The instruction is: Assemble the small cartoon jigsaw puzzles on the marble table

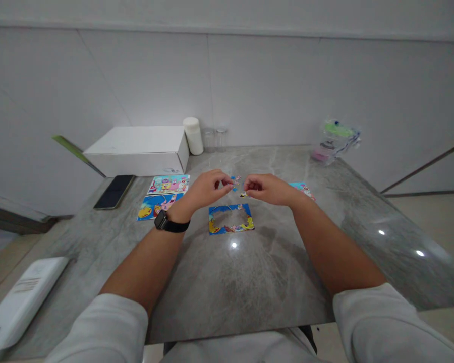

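Note:
Small jigsaw puzzle pieces (236, 179) lie in a loose group between my two hands. My left hand (211, 188), with a black watch on its wrist, reaches in from the left, its thumb and forefinger drawn together at the pieces. Whatever is between those fingertips is too small to tell. Opposite it, my right hand (267, 189) has its fingers curled in a pinch. A yellow and black puzzle piece (243, 194) shows at its fingertips; whether it is held or lies on the table, I cannot tell. Nearer me lies a blue and yellow puzzle frame (231, 231) with a grey middle.
Two colourful cartoon picture sheets (166, 184) lie left, beside a dark phone (114, 192). Another sheet (303, 188) is partly behind my right wrist. At the back stand a white box (136, 151), a white cylinder (193, 137), clear glasses (221, 140) and a plastic bag (335, 141).

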Motion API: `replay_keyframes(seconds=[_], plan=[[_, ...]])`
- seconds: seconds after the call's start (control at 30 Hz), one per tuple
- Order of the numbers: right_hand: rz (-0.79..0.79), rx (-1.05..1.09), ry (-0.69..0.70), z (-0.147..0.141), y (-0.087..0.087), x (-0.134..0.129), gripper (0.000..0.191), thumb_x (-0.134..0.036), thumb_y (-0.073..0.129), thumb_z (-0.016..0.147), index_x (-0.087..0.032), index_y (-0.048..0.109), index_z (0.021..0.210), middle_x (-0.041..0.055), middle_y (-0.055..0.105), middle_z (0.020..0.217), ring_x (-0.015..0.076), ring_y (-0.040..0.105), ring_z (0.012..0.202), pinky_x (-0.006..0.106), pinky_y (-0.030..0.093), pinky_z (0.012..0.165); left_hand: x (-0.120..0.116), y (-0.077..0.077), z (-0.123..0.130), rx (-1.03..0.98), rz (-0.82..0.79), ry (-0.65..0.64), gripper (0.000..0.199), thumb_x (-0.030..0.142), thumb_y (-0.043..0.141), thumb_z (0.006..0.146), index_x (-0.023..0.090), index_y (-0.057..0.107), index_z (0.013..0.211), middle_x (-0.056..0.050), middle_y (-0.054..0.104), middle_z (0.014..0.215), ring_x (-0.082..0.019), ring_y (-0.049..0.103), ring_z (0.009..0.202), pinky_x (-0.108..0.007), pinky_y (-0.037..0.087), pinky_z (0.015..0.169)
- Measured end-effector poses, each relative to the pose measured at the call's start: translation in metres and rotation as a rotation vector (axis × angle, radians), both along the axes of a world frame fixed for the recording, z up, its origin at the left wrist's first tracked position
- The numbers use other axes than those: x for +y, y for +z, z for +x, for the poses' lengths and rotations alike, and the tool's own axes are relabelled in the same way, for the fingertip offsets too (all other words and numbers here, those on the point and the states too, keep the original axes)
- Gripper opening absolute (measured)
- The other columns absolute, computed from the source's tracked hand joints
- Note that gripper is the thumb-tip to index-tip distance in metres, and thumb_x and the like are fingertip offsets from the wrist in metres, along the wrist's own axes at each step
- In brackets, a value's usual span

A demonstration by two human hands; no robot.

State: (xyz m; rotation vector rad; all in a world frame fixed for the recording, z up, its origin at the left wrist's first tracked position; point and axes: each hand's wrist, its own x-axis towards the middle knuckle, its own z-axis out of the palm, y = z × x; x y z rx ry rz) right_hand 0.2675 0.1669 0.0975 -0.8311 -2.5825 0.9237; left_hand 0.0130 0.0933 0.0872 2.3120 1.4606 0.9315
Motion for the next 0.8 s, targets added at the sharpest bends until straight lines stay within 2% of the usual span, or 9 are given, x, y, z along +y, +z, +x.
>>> replay_keyframes(seconds=[0.1, 0.27, 0.43, 0.67, 0.8], plan=[[0.029, 0.151, -0.011, -0.012, 0.008, -0.021, 0.015, -0.028, 0.061, 0.089, -0.021, 0.072, 0.096, 0.0010, 0.071, 0.084, 0.0156, 0.060, 0.076, 0.027, 0.044, 0.071, -0.005, 0.003, 0.002, -0.059, -0.060, 0.007, 0.027, 0.041, 0.061, 0.100, 0.020, 0.077, 0.096, -0.003, 0.074, 0.090, -0.016, 0.062, 0.079, -0.029, 0.047, 0.073], [0.037, 0.293, -0.066, -0.028, -0.002, -0.039, 0.016, -0.024, 0.060, 0.089, -0.022, 0.074, 0.096, 0.0015, 0.075, 0.089, 0.0149, 0.062, 0.075, 0.027, 0.046, 0.071, -0.011, 0.006, 0.004, -0.094, -0.128, 0.011, 0.030, 0.038, 0.056, 0.101, 0.019, 0.075, 0.089, -0.002, 0.073, 0.086, -0.016, 0.062, 0.080, -0.028, 0.046, 0.074], [0.020, 0.348, -0.154, -0.032, -0.013, -0.034, 0.016, -0.029, 0.062, 0.091, -0.022, 0.076, 0.096, 0.0017, 0.075, 0.086, 0.0157, 0.062, 0.072, 0.028, 0.046, 0.068, -0.011, 0.006, 0.008, -0.065, -0.113, 0.031, 0.035, 0.039, 0.052, 0.103, 0.018, 0.073, 0.084, -0.002, 0.071, 0.083, -0.016, 0.061, 0.079, -0.029, 0.043, 0.072], [-0.061, 0.230, -0.245, -0.027, -0.018, -0.021, 0.025, -0.037, 0.063, 0.096, -0.023, 0.073, 0.113, 0.0064, 0.078, 0.107, 0.0212, 0.069, 0.091, 0.032, 0.055, 0.082, -0.012, 0.002, 0.014, -0.132, -0.166, 0.064, 0.031, 0.043, 0.058, 0.098, 0.019, 0.074, 0.086, -0.001, 0.070, 0.081, -0.016, 0.060, 0.077, -0.029, 0.043, 0.069], [-0.099, 0.257, -0.254, -0.028, -0.017, -0.024, 0.025, -0.037, 0.065, 0.093, -0.023, 0.073, 0.112, 0.0062, 0.078, 0.105, 0.0219, 0.069, 0.092, 0.031, 0.056, 0.081, -0.012, 0.000, 0.013, -0.150, -0.173, 0.058, 0.030, 0.044, 0.063, 0.094, 0.018, 0.073, 0.083, -0.001, 0.067, 0.077, -0.015, 0.058, 0.073, -0.028, 0.042, 0.066]])
